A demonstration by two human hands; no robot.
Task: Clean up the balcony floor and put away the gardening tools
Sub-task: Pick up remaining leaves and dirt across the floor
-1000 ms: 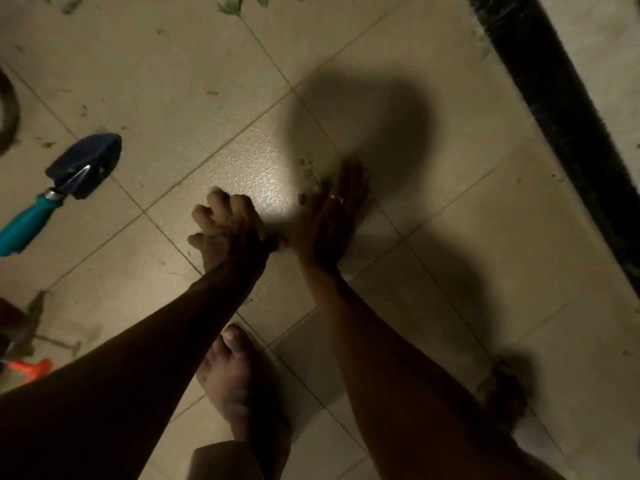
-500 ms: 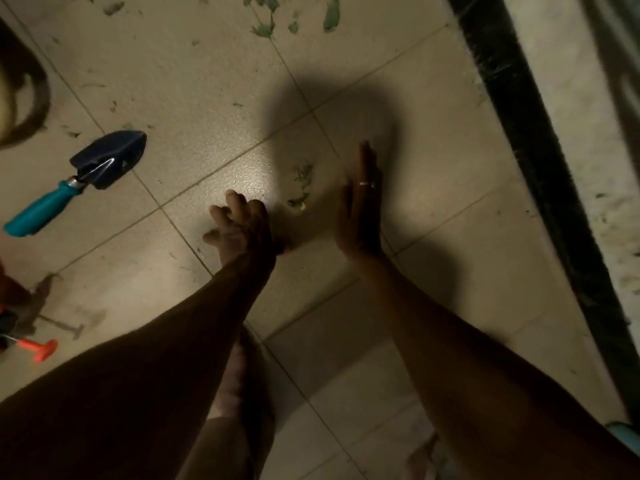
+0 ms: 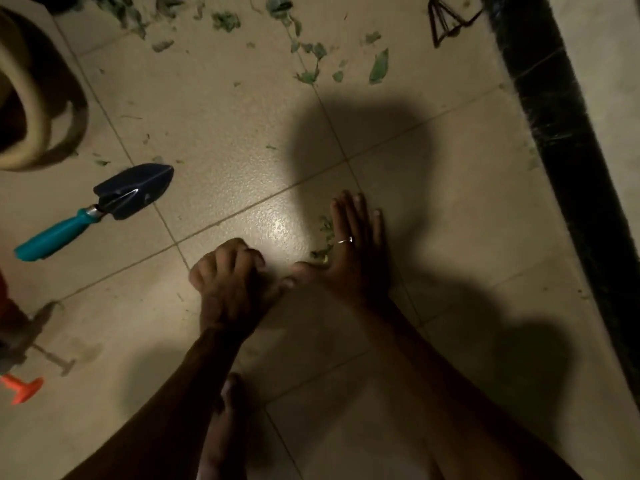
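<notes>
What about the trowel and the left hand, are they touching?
Apart. The head view shows bare floor between the left hand and the trowel.

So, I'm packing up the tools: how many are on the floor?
2: a teal-handled trowel at left, and an orange-handled tool at the lower-left edge, mostly cut off. The dark wire thing at the top edge may be another; I cannot tell.

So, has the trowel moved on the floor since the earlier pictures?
No. The trowel still lies with its blade against the same grout line; only the camera has shifted.
</notes>
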